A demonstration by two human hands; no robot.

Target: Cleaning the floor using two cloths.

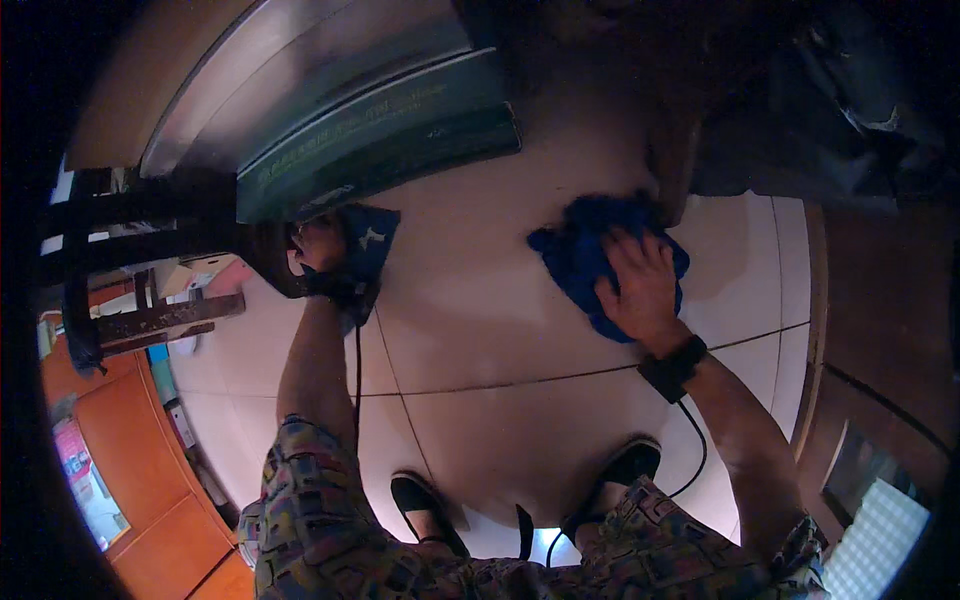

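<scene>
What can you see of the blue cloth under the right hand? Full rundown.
The blue cloth is a deep blue, soft-looking fabric, crumpled into a loose bunch rather than spread flat. It lies on the pale tiled floor, close to a dark furniture base behind it. The right hand presses flat on top with fingers spread, covering its near-right part. Folds show along its left edge. No print or label can be made out.

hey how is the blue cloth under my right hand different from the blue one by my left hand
The blue cloth under the right hand is crumpled into a broad bunch flat on the tiled floor, with the palm and spread fingers pressing on it. The cloth at the left hand is a smaller, darker piece with a pale mark, hanging in a point next to a dark chair leg; whether that hand grips it is unclear. Both are blue fabric.
</scene>
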